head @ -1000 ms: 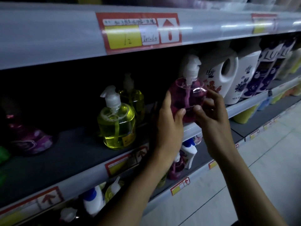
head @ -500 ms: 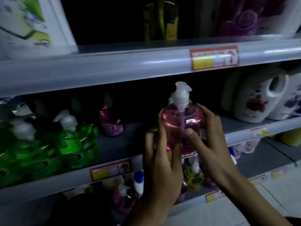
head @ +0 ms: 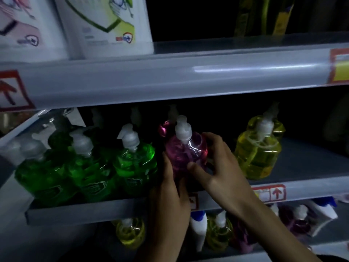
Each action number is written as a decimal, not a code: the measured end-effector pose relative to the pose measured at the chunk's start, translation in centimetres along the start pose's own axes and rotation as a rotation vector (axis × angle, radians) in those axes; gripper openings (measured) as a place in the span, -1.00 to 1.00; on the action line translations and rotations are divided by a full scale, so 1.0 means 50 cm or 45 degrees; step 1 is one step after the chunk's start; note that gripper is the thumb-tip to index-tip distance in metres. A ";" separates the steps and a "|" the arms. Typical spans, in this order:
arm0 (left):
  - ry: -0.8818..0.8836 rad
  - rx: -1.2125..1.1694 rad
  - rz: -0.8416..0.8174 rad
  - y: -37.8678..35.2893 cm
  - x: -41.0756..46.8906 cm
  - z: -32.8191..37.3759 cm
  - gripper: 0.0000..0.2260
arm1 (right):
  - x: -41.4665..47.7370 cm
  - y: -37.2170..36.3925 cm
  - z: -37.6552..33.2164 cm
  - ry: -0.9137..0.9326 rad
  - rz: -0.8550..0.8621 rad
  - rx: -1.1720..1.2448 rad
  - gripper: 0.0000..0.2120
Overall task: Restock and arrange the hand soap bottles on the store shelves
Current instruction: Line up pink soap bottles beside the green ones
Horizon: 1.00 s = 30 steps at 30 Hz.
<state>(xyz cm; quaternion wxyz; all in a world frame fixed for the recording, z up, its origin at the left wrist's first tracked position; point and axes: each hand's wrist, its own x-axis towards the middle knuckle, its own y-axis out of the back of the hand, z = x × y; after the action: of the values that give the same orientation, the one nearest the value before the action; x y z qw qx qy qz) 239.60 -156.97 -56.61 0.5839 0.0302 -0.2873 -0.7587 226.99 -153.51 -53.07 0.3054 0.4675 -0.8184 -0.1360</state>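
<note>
I judge the step in hand to be placement: my left hand and right hand both grip the pink soap bottle at the near edge of the grey middle shelf, with green bottles just left and a yellow bottle apart on the right. The next move calls for seating it upright in front of the second pink bottle, then releasing. The aisle is dim, and red price tags mark the rails.

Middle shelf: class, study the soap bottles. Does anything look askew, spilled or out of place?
Nothing looks spilled or damaged. The pink bottle, held by the left hand and right hand between the green bottles and yellow bottle, is not yet released; its tilt is too slight to judge.
</note>
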 end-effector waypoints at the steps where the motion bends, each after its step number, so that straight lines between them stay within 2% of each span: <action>1: 0.026 0.018 -0.040 0.002 0.000 -0.004 -0.32 | 0.002 -0.005 0.005 -0.027 -0.027 0.009 -0.37; 4: 0.003 0.152 -0.069 0.011 -0.001 0.001 -0.31 | 0.012 -0.015 0.006 -0.160 -0.129 0.107 -0.38; 7: -0.056 0.226 0.040 0.021 -0.005 0.024 -0.32 | 0.035 -0.004 -0.004 -0.328 -0.290 0.241 -0.40; 9: -0.240 0.275 0.204 0.030 -0.005 0.037 -0.38 | 0.056 0.010 -0.010 -0.481 -0.224 0.488 -0.60; 12: -0.420 0.311 0.142 0.034 0.002 0.044 -0.41 | 0.093 0.010 -0.003 -0.577 -0.012 0.767 -0.77; 15: -0.495 0.349 0.012 0.020 0.017 0.028 -0.35 | 0.136 -0.017 0.008 -0.587 -0.065 0.795 -0.71; 21: -0.554 0.308 -0.029 0.015 0.023 0.010 -0.31 | 0.184 -0.060 0.025 -0.614 -0.245 1.005 -0.70; 25: -0.535 0.389 0.010 0.033 0.017 0.008 -0.41 | 0.188 -0.078 0.036 -0.607 -0.270 1.108 -0.70; 30: -0.552 0.402 -0.008 0.046 0.009 -0.007 -0.34 | 0.178 -0.082 0.028 -0.611 -0.244 0.991 -0.63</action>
<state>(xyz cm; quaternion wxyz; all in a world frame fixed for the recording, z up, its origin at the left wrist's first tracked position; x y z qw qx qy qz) 241.59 -157.85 -55.68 0.4943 -0.0414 -0.5204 -0.6951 225.57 -163.29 -52.91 -0.1046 0.5760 -0.8092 0.0493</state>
